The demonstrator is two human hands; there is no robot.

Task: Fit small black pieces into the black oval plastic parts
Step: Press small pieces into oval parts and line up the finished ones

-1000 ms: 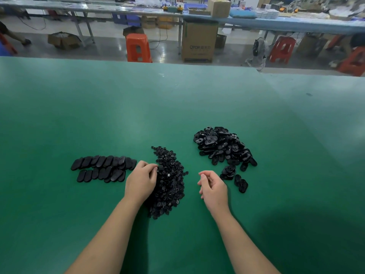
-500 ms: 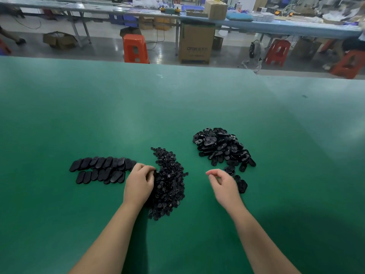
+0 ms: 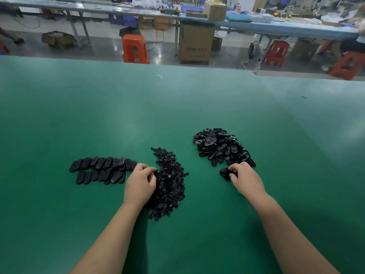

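black oval parts [image 3: 221,147], green table [image 3: 177,105], orange stool [image 3: 134,48]

small pieces [image 3: 169,182]: a long curved heap of tiny black bits, in the middle.
oval parts [image 3: 221,147]: a loose, jumbled black pile, on the right.
laid-out ovals [image 3: 102,170]: two neat rows, lying flat, on the left.

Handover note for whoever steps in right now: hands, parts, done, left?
Left hand: fingers curled at the edge of the heap of small pieces, apparently picking one.
Right hand: fingers on loose oval parts just below the big oval pile.
Done: two rows of oval parts laid out at left on the green table.
Left: most of both heaps.
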